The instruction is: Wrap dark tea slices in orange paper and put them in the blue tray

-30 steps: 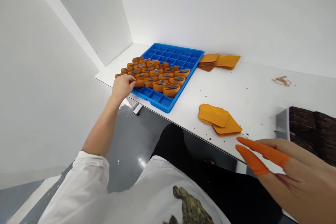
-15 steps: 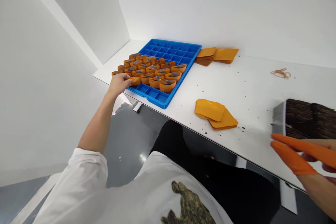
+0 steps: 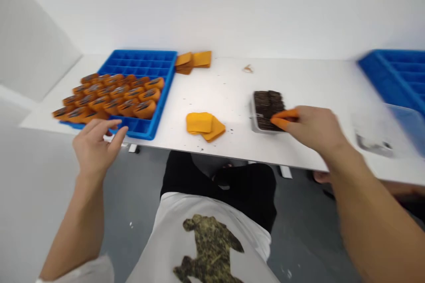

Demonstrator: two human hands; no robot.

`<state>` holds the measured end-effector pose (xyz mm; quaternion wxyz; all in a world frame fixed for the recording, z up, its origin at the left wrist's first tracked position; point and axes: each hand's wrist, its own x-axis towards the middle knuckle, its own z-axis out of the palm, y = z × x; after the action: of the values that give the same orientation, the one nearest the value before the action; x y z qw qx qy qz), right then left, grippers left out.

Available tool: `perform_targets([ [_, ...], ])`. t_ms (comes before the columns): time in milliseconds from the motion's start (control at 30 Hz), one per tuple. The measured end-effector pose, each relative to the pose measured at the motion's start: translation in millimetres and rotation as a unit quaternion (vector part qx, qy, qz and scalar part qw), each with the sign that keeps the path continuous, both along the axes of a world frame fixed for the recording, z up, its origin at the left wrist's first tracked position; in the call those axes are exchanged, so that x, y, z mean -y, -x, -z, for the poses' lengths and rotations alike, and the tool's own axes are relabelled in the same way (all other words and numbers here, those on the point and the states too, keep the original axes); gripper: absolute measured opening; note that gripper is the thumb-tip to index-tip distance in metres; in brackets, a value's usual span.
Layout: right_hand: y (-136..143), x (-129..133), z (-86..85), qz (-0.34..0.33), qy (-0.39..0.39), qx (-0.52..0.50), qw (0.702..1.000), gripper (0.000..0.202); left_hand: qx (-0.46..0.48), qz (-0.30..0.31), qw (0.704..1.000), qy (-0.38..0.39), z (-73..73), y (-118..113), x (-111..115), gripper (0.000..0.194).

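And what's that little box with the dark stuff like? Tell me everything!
The box has thin walls that look like clear or pale plastic, and no lid on. It sits upright on the white table, right of the loose orange packets. Thin, dark brown pieces are packed inside. Orange-covered fingers of the right hand reach over its right side and seem to touch the pieces.

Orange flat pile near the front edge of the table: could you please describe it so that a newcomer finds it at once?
On the white table, look between the left blue tray and the box of dark strips. The flat orange pile lies there, near the front edge. Unlike the orange stacks by the wall, it stands clear of the tray.
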<state>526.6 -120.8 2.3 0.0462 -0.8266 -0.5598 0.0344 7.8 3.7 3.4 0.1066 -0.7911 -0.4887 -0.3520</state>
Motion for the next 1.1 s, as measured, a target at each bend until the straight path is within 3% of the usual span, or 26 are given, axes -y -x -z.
perform_targets([
  [100, -4, -20, -5.2, 0.041, 0.073, -0.018, 0.996, 0.041, 0.019, 0.123, 0.992, 0.029, 19.2, -41, 17, 0.014],
  [200, -6, -27, -8.4, 0.037, 0.104, -0.030, 0.993, 0.045, 0.027, 0.207, 0.975, 0.074, 31.8, -81, 28, 0.007],
  [333, -2, -33, -12.1, 0.014, 0.121, -0.027, 0.992, 0.043, -0.009, 0.268, 0.959, 0.095, 33.9, -123, 29, 0.011],
  [433, 0, -36, -13.8, 0.007, 0.123, -0.012, 0.992, 0.045, -0.033, 0.280, 0.955, 0.093, 32.2, -145, 22, 0.016],
  [767, 0, -34, -19.7, -0.004, 0.112, 0.021, 0.994, 0.040, -0.131, 0.241, 0.945, 0.176, 35.6, -189, -6, 0.033],
  [933, -1, -31, -26.1, 0.001, 0.112, 0.020, 0.994, 0.034, -0.198, 0.278, 0.915, 0.217, 41.2, -192, -18, 0.043],
  [1100, 1, -35, -26.7, -0.011, 0.118, 0.010, 0.993, 0.038, -0.196, 0.273, 0.909, 0.247, 49.6, -189, -27, 0.046],
])
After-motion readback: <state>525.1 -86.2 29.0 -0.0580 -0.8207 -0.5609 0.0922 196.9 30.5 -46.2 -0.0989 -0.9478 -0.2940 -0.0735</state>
